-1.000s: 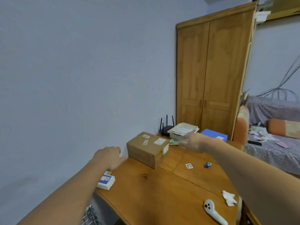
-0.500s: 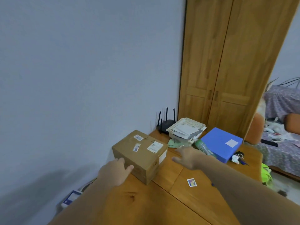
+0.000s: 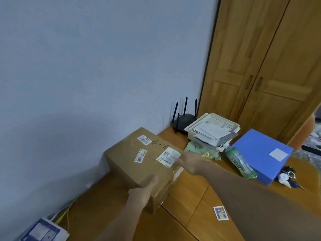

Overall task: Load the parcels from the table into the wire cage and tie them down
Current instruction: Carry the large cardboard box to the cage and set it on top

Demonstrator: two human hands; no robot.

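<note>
A brown cardboard parcel (image 3: pixel 139 164) with several white labels sits on the wooden table (image 3: pixel 189 200) against the wall. My left hand (image 3: pixel 141 193) presses on its near face, thumb up on the top edge. My right hand (image 3: pixel 192 163) is against its right end, fingers spread by the largest label. The parcel is held between both hands and still rests on the table. A blue flat box (image 3: pixel 264 153) lies at the right. The wire cage is out of view.
A black router (image 3: pixel 184 119) stands in the corner beside a white tray of papers (image 3: pixel 213 127). A green plastic bottle (image 3: pixel 240 162) lies against the blue box, keys (image 3: pixel 286 176) beyond it. A small card (image 3: pixel 220 212) lies on the table. A wooden wardrobe (image 3: pixel 271 66) rises behind.
The view has come closer to the table. Both hands moved in from near the parcel and now press on its near face and right end.
</note>
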